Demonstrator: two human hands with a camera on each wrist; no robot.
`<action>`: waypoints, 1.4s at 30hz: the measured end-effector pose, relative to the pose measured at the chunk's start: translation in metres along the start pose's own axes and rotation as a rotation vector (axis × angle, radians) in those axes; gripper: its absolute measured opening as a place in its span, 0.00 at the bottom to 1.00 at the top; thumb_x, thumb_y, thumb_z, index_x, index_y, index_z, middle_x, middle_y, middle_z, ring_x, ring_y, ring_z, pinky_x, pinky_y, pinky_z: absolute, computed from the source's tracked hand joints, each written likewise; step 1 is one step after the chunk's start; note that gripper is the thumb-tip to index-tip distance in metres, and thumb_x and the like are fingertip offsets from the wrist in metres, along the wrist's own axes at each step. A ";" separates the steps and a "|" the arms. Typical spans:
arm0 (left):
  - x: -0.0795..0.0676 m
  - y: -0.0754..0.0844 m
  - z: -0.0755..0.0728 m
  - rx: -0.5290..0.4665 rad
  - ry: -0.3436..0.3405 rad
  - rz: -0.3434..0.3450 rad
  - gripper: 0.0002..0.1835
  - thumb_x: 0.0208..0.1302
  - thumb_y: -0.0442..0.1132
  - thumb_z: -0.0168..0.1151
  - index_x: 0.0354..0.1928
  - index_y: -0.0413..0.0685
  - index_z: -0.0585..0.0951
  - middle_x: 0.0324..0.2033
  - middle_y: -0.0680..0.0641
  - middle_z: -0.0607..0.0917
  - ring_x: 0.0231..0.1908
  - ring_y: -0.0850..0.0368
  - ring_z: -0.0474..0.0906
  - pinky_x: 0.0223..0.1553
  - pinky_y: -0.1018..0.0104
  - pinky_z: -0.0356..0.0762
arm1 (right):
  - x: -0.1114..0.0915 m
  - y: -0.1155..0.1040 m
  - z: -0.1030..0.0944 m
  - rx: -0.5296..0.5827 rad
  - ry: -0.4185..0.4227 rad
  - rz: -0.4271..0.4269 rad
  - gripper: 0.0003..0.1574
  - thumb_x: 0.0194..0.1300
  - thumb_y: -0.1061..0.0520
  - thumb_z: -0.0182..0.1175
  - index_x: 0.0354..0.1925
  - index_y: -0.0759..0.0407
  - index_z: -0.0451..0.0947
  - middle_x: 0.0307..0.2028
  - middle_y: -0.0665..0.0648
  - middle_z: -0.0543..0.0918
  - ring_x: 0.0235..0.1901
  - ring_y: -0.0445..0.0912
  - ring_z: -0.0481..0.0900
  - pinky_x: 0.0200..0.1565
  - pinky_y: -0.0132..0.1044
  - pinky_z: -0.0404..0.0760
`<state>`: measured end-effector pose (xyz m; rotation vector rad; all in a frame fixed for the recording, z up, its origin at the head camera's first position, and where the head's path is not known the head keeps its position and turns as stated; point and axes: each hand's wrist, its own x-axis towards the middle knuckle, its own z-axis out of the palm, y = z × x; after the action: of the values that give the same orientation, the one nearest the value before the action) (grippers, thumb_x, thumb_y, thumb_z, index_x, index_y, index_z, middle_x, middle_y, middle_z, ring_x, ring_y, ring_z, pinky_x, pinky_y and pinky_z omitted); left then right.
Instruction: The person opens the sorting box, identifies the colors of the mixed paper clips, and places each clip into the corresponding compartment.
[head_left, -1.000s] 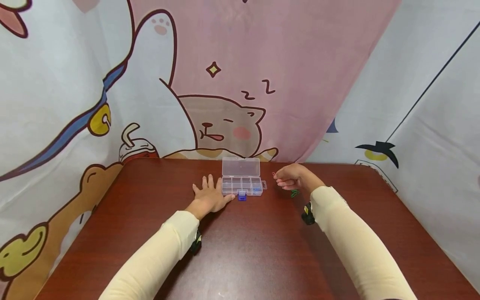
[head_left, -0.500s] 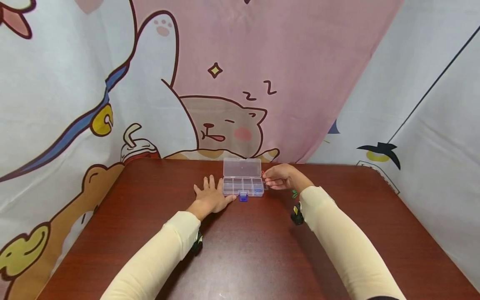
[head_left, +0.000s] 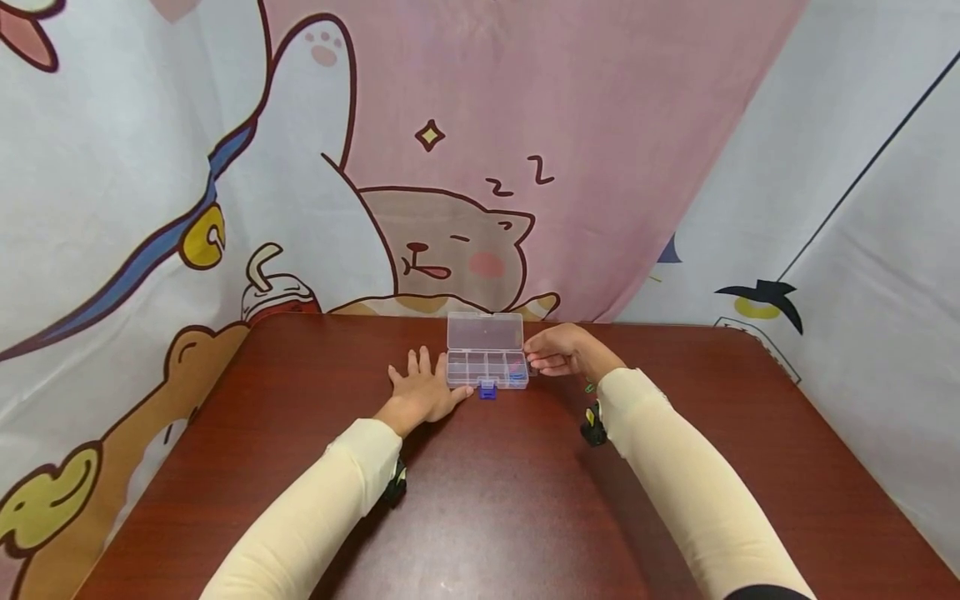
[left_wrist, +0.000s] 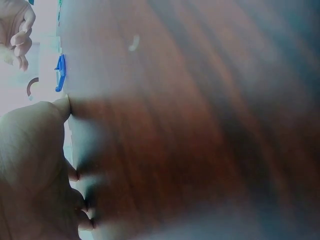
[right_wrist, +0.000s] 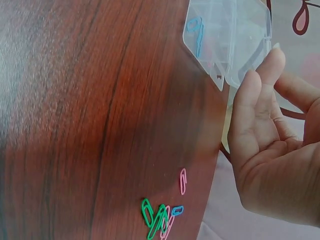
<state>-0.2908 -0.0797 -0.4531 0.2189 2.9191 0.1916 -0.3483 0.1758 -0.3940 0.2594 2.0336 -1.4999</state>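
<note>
A clear divided plastic box [head_left: 467, 379] stands on the table with its lid [head_left: 484, 332] raised and a blue latch [head_left: 487, 390] at the front. Blue paperclips [right_wrist: 200, 40] lie in its front right compartment, along with a pink one [head_left: 516, 364]. My left hand [head_left: 422, 393] rests palm down on the table with fingers spread, its thumb by the box's front left corner. At the box's right edge, my right hand [head_left: 564, 350] hovers with fingers loosely bent. No clip shows between its fingertips in the right wrist view.
Right of the box lie loose paperclips: green ones [right_wrist: 147, 213], a blue one [right_wrist: 177, 210] and pink ones, one pink clip [right_wrist: 183, 181] lying apart. In the head view the right hand partly covers them. A printed cloth [head_left: 600, 167] hangs behind the table [head_left: 510, 500].
My right hand has moved left to the box, and the pink paperclip it pinched has dropped into the right compartment. The left hand keeps its place.
</note>
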 end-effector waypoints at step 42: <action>0.000 0.000 0.000 0.005 -0.010 -0.005 0.50 0.65 0.75 0.37 0.78 0.51 0.46 0.76 0.35 0.42 0.75 0.37 0.37 0.66 0.28 0.39 | -0.019 0.047 -0.079 -0.071 0.266 0.100 0.09 0.69 0.59 0.56 0.41 0.65 0.78 0.17 0.47 0.81 0.19 0.37 0.81 0.31 0.35 0.83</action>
<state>-0.2910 -0.0793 -0.4534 0.2126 2.9102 0.1812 -0.3377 0.2682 -0.4066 0.5496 2.2390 -1.3887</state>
